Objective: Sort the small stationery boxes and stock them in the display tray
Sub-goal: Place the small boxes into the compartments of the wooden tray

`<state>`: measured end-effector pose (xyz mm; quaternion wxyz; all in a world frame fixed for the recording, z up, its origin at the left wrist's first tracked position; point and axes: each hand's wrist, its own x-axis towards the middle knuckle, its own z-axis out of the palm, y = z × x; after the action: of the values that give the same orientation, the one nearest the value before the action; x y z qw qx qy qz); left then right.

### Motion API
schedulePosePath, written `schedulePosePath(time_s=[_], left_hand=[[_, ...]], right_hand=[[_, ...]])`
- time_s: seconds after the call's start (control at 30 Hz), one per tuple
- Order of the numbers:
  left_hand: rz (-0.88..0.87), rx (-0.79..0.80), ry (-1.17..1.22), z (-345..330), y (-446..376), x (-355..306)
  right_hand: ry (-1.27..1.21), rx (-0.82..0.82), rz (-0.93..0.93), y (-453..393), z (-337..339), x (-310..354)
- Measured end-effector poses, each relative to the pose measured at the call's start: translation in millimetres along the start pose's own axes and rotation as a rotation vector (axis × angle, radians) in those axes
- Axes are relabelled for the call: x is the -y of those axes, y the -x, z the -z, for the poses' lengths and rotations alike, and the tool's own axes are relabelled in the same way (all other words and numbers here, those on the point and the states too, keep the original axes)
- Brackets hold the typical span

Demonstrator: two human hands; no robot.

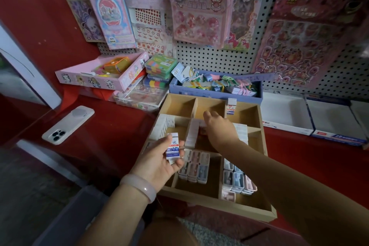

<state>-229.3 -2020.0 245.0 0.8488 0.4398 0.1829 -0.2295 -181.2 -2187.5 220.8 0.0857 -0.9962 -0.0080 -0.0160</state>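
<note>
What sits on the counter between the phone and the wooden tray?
Nothing: the head view shows only bare red counter between the phone and the wooden tray.

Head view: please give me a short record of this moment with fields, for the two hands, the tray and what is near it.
left hand: holds one small white box with blue print, above the tray's left edge
right hand: reaches into a middle compartment; fingers hidden among white boxes
wooden tray: divided; back-left compartments empty, front ones hold pastel boxes
upright box: stands on the tray's far edge
phone: lies face down, left of the tray
</note>
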Motion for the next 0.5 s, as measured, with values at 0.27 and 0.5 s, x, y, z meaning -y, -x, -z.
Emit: schedulePosePath(time_s=[0.27,0.5], left_hand=[[-0.132,-0.027,-0.197,-8.0,0.1,10.0],[-0.001,-0.096,-0.137,-34.9,-12.0,22.2]], right_hand=[[-0.634,0.028,0.183,25.4,29.6,11.9],[-1.050,0.163,0.005,34.3,49.4,-22.8]])
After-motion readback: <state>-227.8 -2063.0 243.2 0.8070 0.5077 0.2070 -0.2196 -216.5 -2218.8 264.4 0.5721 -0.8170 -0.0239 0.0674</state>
